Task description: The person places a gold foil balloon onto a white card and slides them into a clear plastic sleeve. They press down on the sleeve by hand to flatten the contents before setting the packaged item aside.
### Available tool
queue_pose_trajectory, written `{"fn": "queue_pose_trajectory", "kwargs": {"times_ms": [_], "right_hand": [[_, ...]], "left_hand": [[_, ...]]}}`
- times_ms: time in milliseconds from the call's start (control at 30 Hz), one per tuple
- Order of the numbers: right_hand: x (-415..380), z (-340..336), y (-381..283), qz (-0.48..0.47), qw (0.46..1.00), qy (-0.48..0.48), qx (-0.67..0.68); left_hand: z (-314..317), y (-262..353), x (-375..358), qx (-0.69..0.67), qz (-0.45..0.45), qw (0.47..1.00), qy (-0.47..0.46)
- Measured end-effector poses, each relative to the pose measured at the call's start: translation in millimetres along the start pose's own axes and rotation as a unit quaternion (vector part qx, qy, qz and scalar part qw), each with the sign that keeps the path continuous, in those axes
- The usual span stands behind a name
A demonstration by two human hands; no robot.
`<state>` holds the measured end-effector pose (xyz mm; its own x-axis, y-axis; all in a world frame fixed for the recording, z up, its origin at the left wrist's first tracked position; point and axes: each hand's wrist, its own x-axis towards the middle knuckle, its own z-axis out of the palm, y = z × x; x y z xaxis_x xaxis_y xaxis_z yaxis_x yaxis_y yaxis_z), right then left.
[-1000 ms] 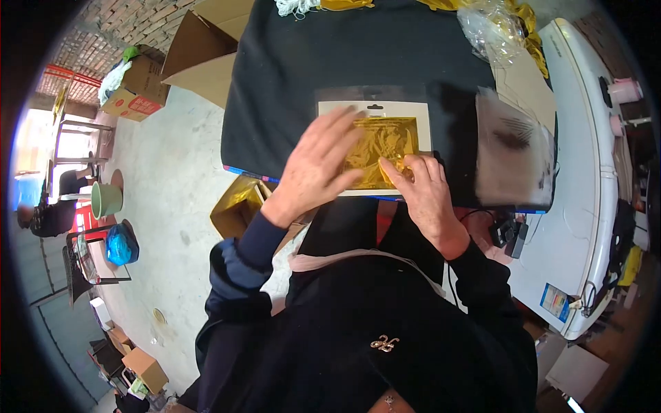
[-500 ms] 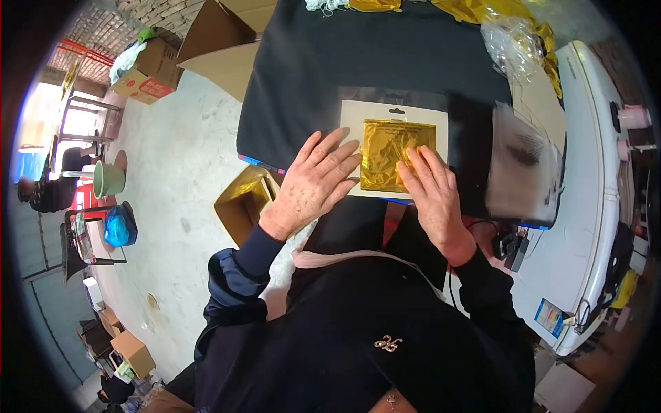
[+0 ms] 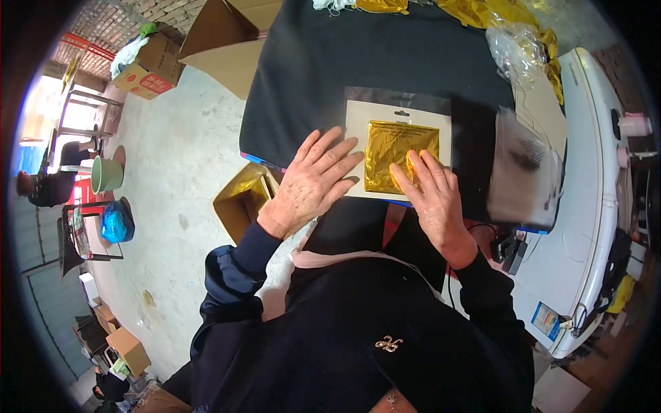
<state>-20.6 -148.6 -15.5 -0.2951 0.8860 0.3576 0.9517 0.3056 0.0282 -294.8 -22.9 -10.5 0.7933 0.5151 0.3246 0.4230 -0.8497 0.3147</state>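
Note:
A folded gold foil square [image 3: 392, 148] lies on a white backing card [image 3: 359, 118] inside a clear sleeve, on a black cloth-covered table [image 3: 358, 62]. My left hand [image 3: 313, 180] lies flat, fingers spread, on the card's left edge beside the foil. My right hand [image 3: 432, 193] presses its fingertips on the foil's lower right corner. Neither hand grips anything.
A stack of clear sleeves [image 3: 527, 165] lies right of the card. Gold foil and crumpled plastic [image 3: 513, 38] sit at the table's far edge. A gold-lined box [image 3: 241, 199] stands below the table's left side. A white appliance [image 3: 585, 206] is at right; cardboard boxes [image 3: 148, 62] are on the floor.
My left hand slid off the foil, leftward and down to the card's edge. My right hand stayed on the foil's lower right.

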Motion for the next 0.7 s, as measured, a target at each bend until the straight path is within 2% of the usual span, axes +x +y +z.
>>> {"fn": "queue_pose_trajectory", "kwargs": {"times_ms": [67, 100, 233, 467, 700], "right_hand": [[0.0, 0.0, 0.5, 0.000, 1.000, -0.003, -0.003], [-0.5, -0.2, 0.5, 0.000, 1.000, -0.006, -0.004], [-0.1, -1.9, 1.4, -0.004, 1.000, -0.007, 0.002], [0.4, -2.4, 1.7, -0.004, 1.000, -0.016, 0.007], [1.0, -3.2, 3.3, -0.009, 1.000, -0.017, 0.008]], "left_hand": [[1.7, 2.3, -5.2, -0.009, -0.035, 0.999, 0.022], [5.1, 3.4, -7.4, -0.015, -0.034, 0.997, 0.065], [7.9, 22.6, -27.6, -0.023, -0.030, 0.992, 0.123], [43.6, 68.0, -55.8, 0.014, -0.034, 0.987, 0.157], [46.1, 79.7, -46.7, 0.080, -0.143, 0.967, 0.192]]}}
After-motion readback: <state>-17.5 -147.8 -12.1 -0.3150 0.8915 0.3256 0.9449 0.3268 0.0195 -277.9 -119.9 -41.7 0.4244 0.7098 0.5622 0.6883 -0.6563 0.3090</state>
